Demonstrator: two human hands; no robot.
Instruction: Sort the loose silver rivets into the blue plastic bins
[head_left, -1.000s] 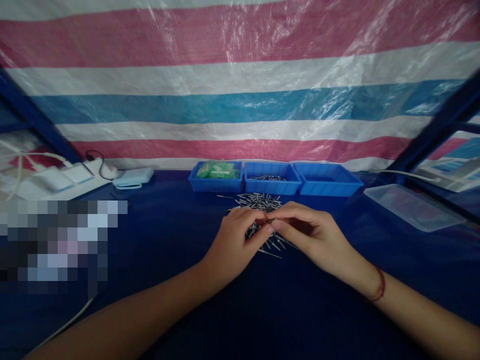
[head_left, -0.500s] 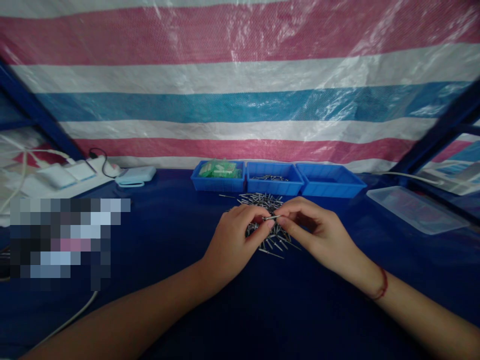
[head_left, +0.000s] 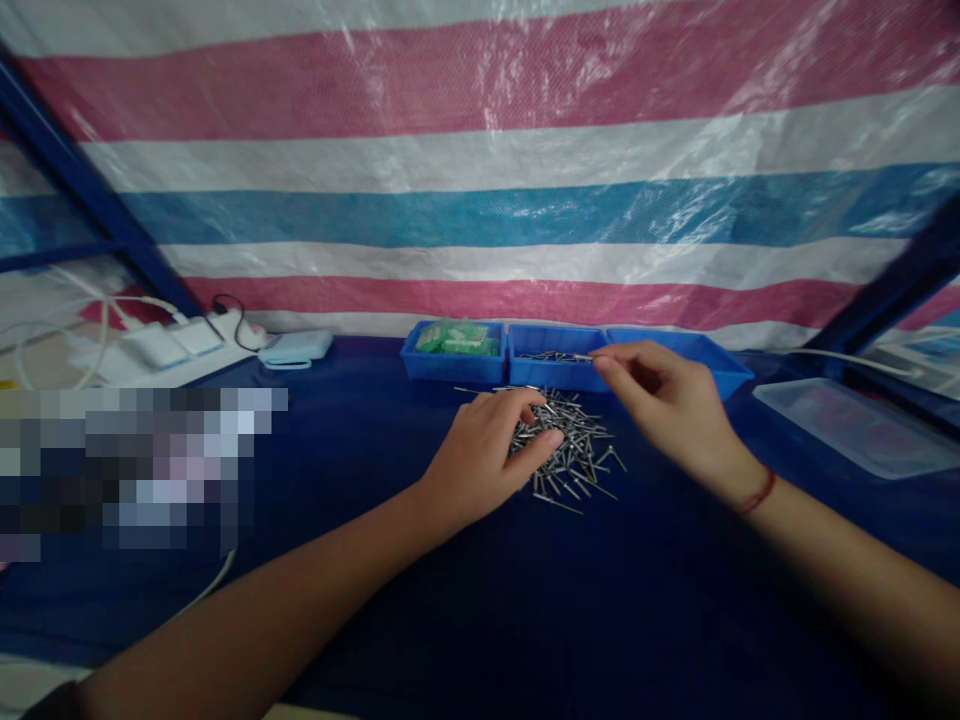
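Observation:
Between the thumb and fingertips of my right hand is a blind rivet, thin and silvery. That hand is over the right part of the middle blue bin, where several similar rivets lie. My left hand hovers at the left side of a loose pile of blind rivets on the dark blue table. Its thumb and index finger are apart, with nothing seen between them, though the other fingers are partly hidden.
Left of the middle bin, another blue bin holds green packets. A third blue bin stands behind my right hand. A clear plastic lid lies at the right. At the left are a power strip and a light blue case.
Both hands were together at a rivet above the pile. My right hand has moved away, up and right to the middle bin with the rivet; my left fingers have opened.

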